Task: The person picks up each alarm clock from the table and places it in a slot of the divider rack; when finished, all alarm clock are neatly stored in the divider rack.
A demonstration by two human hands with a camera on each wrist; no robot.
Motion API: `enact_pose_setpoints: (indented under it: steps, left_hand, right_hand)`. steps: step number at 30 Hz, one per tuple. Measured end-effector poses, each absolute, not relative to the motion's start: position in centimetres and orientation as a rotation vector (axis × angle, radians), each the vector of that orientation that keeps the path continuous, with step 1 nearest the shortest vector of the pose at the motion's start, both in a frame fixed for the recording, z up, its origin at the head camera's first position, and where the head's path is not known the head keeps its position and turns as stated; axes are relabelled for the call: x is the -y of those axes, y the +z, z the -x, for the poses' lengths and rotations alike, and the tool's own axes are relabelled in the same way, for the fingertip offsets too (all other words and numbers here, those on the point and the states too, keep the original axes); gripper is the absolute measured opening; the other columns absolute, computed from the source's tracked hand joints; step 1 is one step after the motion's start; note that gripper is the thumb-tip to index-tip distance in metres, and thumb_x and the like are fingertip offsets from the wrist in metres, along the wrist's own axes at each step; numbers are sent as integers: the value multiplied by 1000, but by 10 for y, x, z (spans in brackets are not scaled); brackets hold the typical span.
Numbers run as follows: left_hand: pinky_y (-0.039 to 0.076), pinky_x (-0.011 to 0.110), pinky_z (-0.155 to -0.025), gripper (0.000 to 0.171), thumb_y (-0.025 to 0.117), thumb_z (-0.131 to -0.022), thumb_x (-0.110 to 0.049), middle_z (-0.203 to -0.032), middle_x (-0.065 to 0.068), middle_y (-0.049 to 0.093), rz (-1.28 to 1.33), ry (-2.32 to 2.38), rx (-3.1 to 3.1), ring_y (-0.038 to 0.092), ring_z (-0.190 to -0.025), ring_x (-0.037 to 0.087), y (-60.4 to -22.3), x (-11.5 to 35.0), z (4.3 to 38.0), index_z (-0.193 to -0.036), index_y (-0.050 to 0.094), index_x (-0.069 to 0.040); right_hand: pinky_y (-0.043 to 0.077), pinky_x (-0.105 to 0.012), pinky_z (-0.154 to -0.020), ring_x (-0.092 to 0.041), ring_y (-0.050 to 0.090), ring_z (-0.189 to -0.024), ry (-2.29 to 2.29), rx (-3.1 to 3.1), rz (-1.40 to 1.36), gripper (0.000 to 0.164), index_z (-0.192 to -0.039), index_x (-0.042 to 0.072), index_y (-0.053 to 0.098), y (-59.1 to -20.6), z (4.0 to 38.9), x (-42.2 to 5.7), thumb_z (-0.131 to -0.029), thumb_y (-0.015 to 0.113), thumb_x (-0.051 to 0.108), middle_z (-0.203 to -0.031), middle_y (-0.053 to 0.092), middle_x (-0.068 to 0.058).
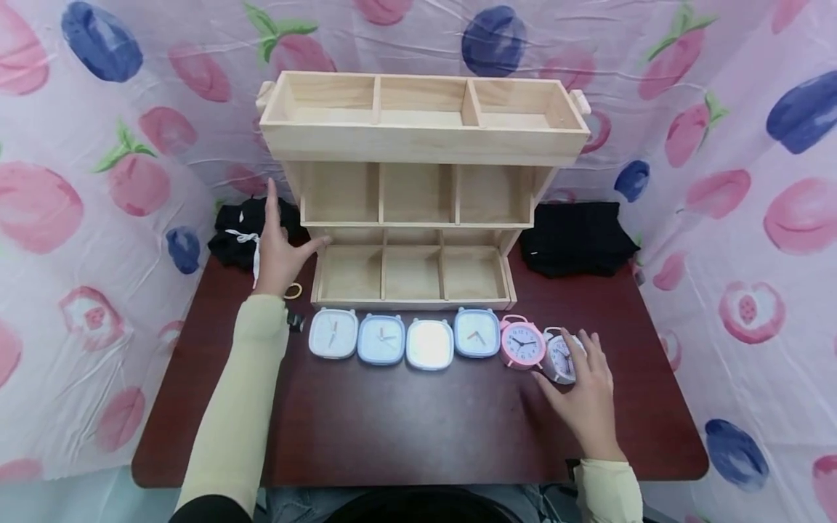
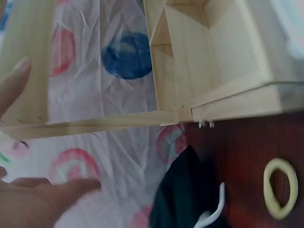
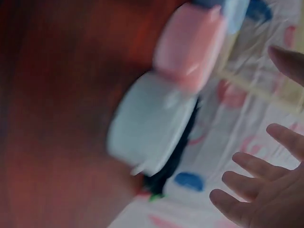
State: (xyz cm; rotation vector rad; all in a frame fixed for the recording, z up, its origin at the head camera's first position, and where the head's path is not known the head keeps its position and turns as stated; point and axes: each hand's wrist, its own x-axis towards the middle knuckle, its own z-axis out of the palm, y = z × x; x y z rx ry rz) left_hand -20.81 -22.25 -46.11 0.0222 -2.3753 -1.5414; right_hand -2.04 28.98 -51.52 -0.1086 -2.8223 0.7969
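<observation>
A row of small clocks stands in front of a wooden shelf (image 1: 418,145). From the left come a white clock (image 1: 333,333), a blue clock (image 1: 381,339), a clock with a glaring face (image 1: 429,345), another blue clock (image 1: 476,333), a pink alarm clock (image 1: 522,343) and a white alarm clock (image 1: 559,357). My right hand (image 1: 587,398) hovers by the white alarm clock, fingers spread; the right wrist view shows them apart from the white clock (image 3: 149,123). Beside the shelf's left side my left hand (image 1: 282,254) is raised with fingers extended, thumb near the lower tier.
Black folded cloth (image 1: 578,238) lies right of the shelf. Dark fabric with a white cord (image 1: 243,236) lies at its left. A yellow ring (image 2: 280,188) rests on the dark red table (image 1: 418,428). Fruit-print curtains (image 1: 739,218) surround the table.
</observation>
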Motion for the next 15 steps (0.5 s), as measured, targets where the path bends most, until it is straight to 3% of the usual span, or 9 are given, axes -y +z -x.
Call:
enact_pose_setpoints:
  steps: [3,7,11,15]
  left_hand:
    - [24,57,-134,131,92,-84,-10,-180,-18,5,-3,-1699,2325,11,-168,15,-462,226,222,-168,1,-53]
    - [26,57,-133,127,91,-83,-5,-179,-17,16,48,-1810,2264,21,-167,16,-465,227,230,-169,10,-52]
    - [35,54,-130,117,87,-86,1,-176,-10,31,74,-1879,2235,39,-159,20,-468,226,233,-169,20,-48]
    - [40,57,-126,112,84,-87,4,-173,-5,38,99,-1887,2223,46,-153,24,-472,222,236,-168,24,-47]
  right_hand:
    - [13,-79,-127,-51,14,-163,776,2902,181,105,-166,17,39,-526,23,-311,-78,95,22,-170,31,-30]
    - [11,-81,-126,-55,9,-162,775,3002,219,116,-170,18,29,-538,28,-335,-76,97,27,-172,23,-31]
    - [25,-87,-115,-58,18,-158,864,3065,210,117,-172,23,25,-548,35,-352,-78,96,30,-176,18,-27]
    - [37,-83,-110,-57,32,-151,963,3081,108,104,-169,20,33,-558,41,-365,-83,93,24,-174,22,-26]
